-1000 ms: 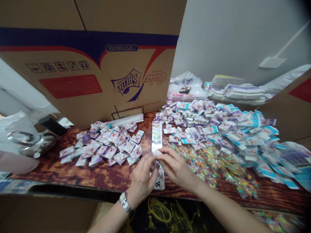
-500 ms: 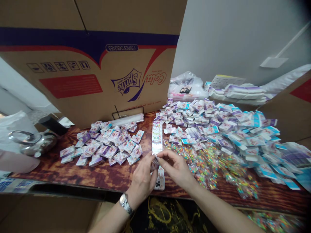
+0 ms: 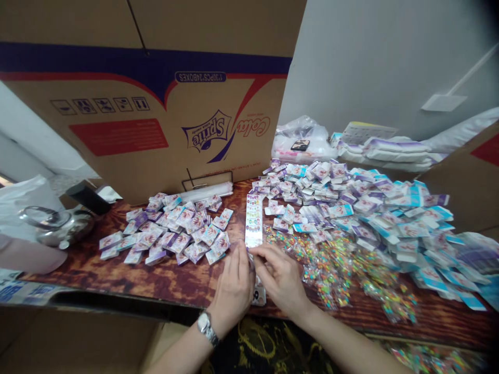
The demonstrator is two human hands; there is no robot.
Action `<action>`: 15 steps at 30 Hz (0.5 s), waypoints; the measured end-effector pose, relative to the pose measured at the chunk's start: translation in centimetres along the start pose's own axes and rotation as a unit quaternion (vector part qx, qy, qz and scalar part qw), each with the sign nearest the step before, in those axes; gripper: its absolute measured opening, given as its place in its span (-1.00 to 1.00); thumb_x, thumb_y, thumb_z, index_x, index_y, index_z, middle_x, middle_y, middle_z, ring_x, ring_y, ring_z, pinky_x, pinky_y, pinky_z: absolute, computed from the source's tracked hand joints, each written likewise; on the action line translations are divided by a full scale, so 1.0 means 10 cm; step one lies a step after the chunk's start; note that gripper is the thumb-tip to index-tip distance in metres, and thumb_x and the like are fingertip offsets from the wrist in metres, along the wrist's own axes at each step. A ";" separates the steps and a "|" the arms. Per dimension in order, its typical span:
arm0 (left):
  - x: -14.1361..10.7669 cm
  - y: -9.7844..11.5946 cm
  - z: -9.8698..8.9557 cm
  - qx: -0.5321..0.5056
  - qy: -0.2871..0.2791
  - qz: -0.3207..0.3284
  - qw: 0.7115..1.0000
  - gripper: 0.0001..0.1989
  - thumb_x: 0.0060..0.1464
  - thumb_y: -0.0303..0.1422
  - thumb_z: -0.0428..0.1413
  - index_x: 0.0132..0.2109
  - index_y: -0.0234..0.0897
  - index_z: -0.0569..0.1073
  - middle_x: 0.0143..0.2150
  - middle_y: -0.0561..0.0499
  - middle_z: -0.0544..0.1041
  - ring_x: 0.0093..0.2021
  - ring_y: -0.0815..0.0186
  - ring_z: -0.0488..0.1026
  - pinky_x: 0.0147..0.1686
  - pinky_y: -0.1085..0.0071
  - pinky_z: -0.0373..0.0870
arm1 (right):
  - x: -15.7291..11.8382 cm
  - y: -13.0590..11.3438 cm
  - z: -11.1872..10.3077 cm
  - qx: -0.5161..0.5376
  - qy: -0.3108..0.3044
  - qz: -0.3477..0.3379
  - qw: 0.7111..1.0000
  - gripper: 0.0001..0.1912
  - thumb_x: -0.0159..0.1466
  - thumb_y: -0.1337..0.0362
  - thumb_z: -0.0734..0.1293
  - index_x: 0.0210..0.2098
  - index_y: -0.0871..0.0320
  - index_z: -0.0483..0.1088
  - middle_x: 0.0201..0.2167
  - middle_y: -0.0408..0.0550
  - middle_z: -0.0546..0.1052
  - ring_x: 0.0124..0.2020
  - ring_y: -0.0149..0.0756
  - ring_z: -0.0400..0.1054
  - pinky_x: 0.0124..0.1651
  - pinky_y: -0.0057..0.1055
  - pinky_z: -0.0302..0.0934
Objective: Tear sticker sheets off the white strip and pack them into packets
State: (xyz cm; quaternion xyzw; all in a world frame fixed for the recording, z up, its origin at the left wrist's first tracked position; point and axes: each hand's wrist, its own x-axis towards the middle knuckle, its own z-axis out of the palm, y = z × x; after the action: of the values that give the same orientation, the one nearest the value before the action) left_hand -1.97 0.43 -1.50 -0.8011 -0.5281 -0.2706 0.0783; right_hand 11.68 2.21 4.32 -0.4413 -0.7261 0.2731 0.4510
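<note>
My left hand (image 3: 236, 283), with a watch (image 3: 206, 327) on its wrist, is closed around a small box that its fingers mostly hide. The fingertips of my right hand (image 3: 278, 278) pinch at the upper end of that box, touching the left fingers. Just beyond my hands lies a strip of small printed pictures (image 3: 254, 221). Below them, a printed sheet (image 3: 259, 296) partly shows at the table edge. Small white and purple boxes (image 3: 181, 226) lie in a heap to the left. Clear packets of coloured candy (image 3: 331, 265) spread out to the right.
Behind stands a large brown carton (image 3: 128, 166). Many flattened-looking boxes (image 3: 390, 208) are piled at the right rear of the wooden table (image 3: 171, 285). A metal kettle (image 3: 64, 226) and a pink container (image 3: 31, 254) sit at the left, plastic bags (image 3: 302, 137) at the back.
My left fingers have straightened upward and now cover the purple side of the small box that showed before. My right fingers stay at its top. The view has shifted slightly.
</note>
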 end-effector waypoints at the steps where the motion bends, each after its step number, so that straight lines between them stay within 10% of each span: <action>1: 0.00 0.01 0.00 0.008 -0.007 -0.009 1.000 -0.29 0.15 -0.52 -0.12 0.32 -0.52 -0.35 0.16 -0.43 0.26 0.07 -0.02 0.31 -0.07 0.16 0.39 | -0.04 0.01 0.03 -0.002 0.010 -0.005 1.000 -0.78 0.25 0.41 0.21 -0.14 0.13 0.41 -0.23 -0.02 0.50 -0.18 -0.28 0.38 -0.12 -0.34 0.28; 9: -0.01 0.04 -0.02 -0.011 -0.041 -0.039 0.998 -0.31 0.17 -0.49 -0.15 0.32 -0.52 -0.36 0.12 -0.43 0.27 0.02 0.00 0.30 -0.14 0.17 0.38 | -0.30 0.15 0.23 0.022 0.060 0.044 0.997 -0.73 0.30 0.35 0.20 -0.01 0.10 0.31 -0.15 -0.01 0.49 -0.12 -0.27 0.40 -0.07 -0.33 0.32; 15: 0.04 -0.09 0.00 -0.032 -0.047 -0.025 0.998 -0.35 0.19 -0.47 -0.17 0.32 -0.51 -0.29 0.14 -0.41 0.25 0.06 0.03 0.27 -0.09 0.17 0.35 | -0.27 0.26 0.23 0.057 -0.022 0.056 0.997 -0.71 0.33 0.29 0.14 0.02 0.08 0.29 -0.08 -0.01 0.46 -0.07 -0.26 0.38 -0.03 -0.31 0.30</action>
State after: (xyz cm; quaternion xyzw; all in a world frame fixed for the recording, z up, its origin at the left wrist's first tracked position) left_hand -2.65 1.11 -1.49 -0.8012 -0.5425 -0.2517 0.0210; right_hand 11.21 1.01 0.14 -0.4489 -0.6933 0.3483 0.4434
